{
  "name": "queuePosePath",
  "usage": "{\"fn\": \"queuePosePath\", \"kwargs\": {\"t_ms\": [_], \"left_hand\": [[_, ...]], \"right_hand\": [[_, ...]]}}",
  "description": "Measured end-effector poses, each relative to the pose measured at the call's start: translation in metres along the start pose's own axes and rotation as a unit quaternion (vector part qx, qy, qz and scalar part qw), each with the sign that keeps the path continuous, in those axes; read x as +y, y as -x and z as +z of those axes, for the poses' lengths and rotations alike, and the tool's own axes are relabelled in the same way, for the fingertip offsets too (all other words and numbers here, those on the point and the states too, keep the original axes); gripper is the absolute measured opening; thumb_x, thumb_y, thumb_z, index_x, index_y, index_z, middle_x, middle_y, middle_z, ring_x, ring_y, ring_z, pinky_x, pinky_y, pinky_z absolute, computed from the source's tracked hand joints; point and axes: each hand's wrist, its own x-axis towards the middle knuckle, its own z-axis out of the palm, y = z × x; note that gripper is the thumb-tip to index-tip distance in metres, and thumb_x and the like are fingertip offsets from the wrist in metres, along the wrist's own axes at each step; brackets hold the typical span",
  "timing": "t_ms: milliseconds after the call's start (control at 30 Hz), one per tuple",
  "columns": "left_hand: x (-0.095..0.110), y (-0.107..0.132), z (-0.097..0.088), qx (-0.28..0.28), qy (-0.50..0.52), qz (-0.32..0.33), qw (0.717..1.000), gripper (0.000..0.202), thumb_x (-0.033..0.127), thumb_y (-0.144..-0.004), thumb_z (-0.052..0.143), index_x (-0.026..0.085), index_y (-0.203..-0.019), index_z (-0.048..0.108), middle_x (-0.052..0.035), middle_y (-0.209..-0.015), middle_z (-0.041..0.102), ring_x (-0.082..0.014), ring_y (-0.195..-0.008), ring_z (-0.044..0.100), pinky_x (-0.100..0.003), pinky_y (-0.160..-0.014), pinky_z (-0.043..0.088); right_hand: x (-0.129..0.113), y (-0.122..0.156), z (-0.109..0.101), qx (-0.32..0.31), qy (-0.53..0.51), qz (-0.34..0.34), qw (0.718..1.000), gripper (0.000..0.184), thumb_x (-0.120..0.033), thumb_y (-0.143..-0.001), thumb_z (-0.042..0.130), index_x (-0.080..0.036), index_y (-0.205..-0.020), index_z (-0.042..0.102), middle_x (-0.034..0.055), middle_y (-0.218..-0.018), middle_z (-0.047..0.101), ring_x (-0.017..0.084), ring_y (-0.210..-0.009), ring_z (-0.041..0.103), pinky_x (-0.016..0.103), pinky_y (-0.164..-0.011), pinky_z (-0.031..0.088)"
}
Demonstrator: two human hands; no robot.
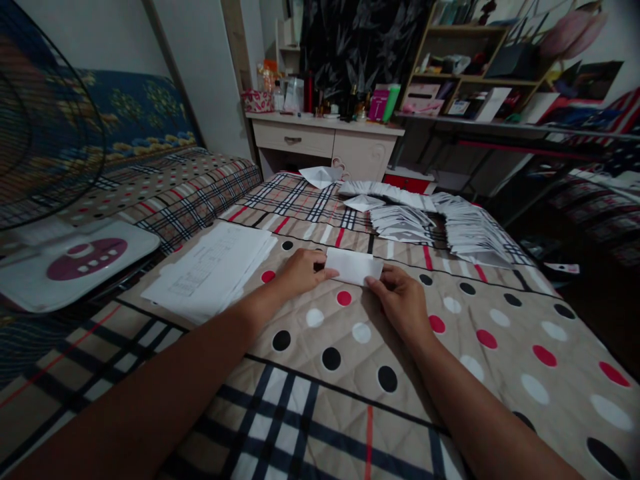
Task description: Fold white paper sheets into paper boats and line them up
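Observation:
A small white folded paper (pixel 353 266) is held just above the bedspread between my two hands. My left hand (pixel 303 268) pinches its left end, thumb in front and fingers behind. My right hand (pixel 401 296) grips the right end the same way, thumb near the lower corner. To the left lies a stack of printed paper sheets (pixel 210 267), slightly fanned out. Beyond my hands sit rows of folded white papers (pixel 401 223), with another thick row (pixel 473 230) at the right and a longer row behind.
The bed has a dotted and plaid bedspread (pixel 330 400). An electric fan (pixel 50 133) with a white base (pixel 140 241) stands at the left. A white cabinet (pixel 295 139) with bottles and boxes on top is past the bed. Shelves (pixel 465 80) and a desk fill the right back.

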Motion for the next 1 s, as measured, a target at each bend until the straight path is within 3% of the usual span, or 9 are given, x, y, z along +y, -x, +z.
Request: {"fn": "queuePosePath", "kwargs": {"t_ms": [133,267,400,467,567,667,767,900,1000], "left_hand": [[0.000,-0.003,0.006,0.026,-0.035,-0.048,0.998,0.034,0.038,-0.077,0.070,0.015,-0.055,0.057,0.0030,-0.055,0.048,-0.0102,-0.054,0.041,-0.025,-0.053,0.029],[-0.001,-0.003,0.009,0.046,-0.017,-0.054,0.997,0.027,0.035,-0.076,0.071,0.016,-0.060,0.060,0.0003,-0.069,0.057,-0.0107,-0.060,0.047,-0.024,-0.055,0.035],[-0.001,-0.004,0.008,0.098,0.056,-0.063,0.992,0.017,0.028,-0.068,0.076,0.016,-0.064,0.065,-0.0081,-0.113,0.060,-0.0170,-0.090,0.060,-0.027,-0.070,0.049],[0.001,-0.005,0.005,0.104,0.113,-0.078,0.985,0.014,0.027,-0.067,0.076,0.016,-0.066,0.067,-0.0093,-0.119,0.060,-0.0200,-0.100,0.061,-0.029,-0.077,0.051],[0.005,-0.004,0.002,0.081,0.212,-0.106,0.968,0.015,0.031,-0.072,0.071,0.017,-0.071,0.067,-0.0065,-0.094,0.069,-0.0181,-0.086,0.064,-0.030,-0.076,0.052],[0.009,-0.002,0.002,0.093,0.290,-0.139,0.942,0.019,0.034,-0.070,0.072,0.016,-0.073,0.067,-0.0020,-0.073,0.069,-0.0148,-0.068,0.063,-0.027,-0.066,0.052],[0.010,-0.002,0.003,0.116,0.314,-0.157,0.929,0.021,0.034,-0.067,0.074,0.015,-0.071,0.066,-0.0010,-0.070,0.068,-0.0141,-0.064,0.063,-0.026,-0.062,0.051],[0.009,-0.002,0.002,0.146,0.322,-0.175,0.919,0.023,0.034,-0.065,0.075,0.014,-0.069,0.065,-0.0004,-0.067,0.068,-0.0139,-0.063,0.063,-0.025,-0.062,0.051],[0.009,-0.003,0.000,0.163,0.339,-0.179,0.909,0.025,0.037,-0.065,0.076,0.014,-0.069,0.065,0.0002,-0.066,0.067,-0.0130,-0.061,0.062,-0.024,-0.061,0.050]], "right_hand": [[-0.009,-0.014,0.004,0.018,0.073,0.071,0.995,0.025,-0.035,-0.073,0.066,-0.020,-0.053,0.063,0.0078,-0.099,0.074,0.025,-0.088,0.067,0.033,-0.071,0.043],[-0.017,-0.020,0.008,0.032,0.138,0.120,0.983,0.019,-0.036,-0.071,0.065,-0.022,-0.057,0.064,0.0048,-0.074,0.073,0.023,-0.069,0.065,0.030,-0.057,0.036],[-0.010,-0.017,0.011,0.052,0.027,0.144,0.988,0.024,-0.040,-0.067,0.068,-0.021,-0.053,0.063,0.0015,-0.055,0.065,0.017,-0.051,0.056,0.027,-0.050,0.034],[-0.006,-0.016,0.013,0.057,-0.066,0.136,0.987,0.026,-0.041,-0.063,0.072,-0.019,-0.053,0.062,0.0016,-0.053,0.063,0.015,-0.049,0.053,0.026,-0.049,0.034],[-0.005,-0.016,0.015,0.049,-0.168,0.135,0.975,0.030,-0.042,-0.057,0.078,-0.017,-0.052,0.061,0.0015,-0.053,0.060,0.012,-0.047,0.048,0.026,-0.048,0.033],[-0.007,-0.016,0.017,0.040,-0.204,0.129,0.970,0.033,-0.041,-0.056,0.080,-0.017,-0.050,0.059,0.0003,-0.051,0.057,0.011,-0.047,0.045,0.026,-0.048,0.034],[-0.009,-0.016,0.018,0.044,-0.221,0.085,0.971,0.029,-0.038,-0.062,0.079,-0.017,-0.054,0.061,0.0008,-0.058,0.059,0.013,-0.053,0.050,0.027,-0.053,0.040],[-0.009,-0.016,0.020,0.008,-0.231,-0.026,0.973,0.012,-0.030,-0.066,0.077,-0.020,-0.071,0.073,0.0073,-0.096,0.068,0.021,-0.089,0.063,0.033,-0.078,0.049],[-0.010,-0.015,0.020,-0.031,-0.222,-0.051,0.973,0.010,-0.028,-0.071,0.073,-0.021,-0.078,0.076,0.0066,-0.095,0.069,0.022,-0.091,0.063,0.035,-0.082,0.048]]}}
